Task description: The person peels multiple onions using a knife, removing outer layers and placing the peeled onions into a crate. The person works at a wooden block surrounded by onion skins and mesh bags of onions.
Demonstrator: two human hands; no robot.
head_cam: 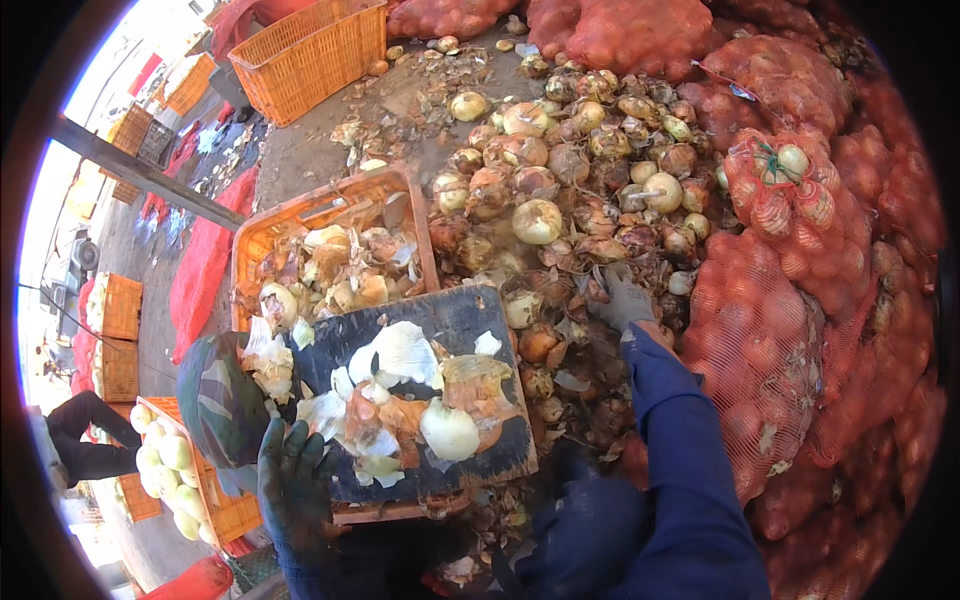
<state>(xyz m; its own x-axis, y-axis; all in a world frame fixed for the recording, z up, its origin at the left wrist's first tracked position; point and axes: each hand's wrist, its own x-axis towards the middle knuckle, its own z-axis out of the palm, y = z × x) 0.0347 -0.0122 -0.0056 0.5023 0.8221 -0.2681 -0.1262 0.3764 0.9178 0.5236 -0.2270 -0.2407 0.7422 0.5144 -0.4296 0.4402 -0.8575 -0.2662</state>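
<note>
My left hand (294,472), in a dark glove, is raised with its fingers apart beside the left edge of a dark board (480,315). Nothing shows in it. On the board lie a peeled white onion (448,430) and loose onion skins (405,356). My right hand (626,298), in a grey glove, reaches into the heap of unpeeled onions (536,221) on the ground; its fingertips are partly hidden among the skins, and whether it grips an onion cannot be told.
An orange crate (240,262) of skins and onions stands behind the board. Red mesh sacks of onions (757,315) are piled at the right. At the left are a crate of peeled onions (214,495), a camouflage cap (217,397) and another person's legs (90,435). An orange basket (311,67) stands farther back.
</note>
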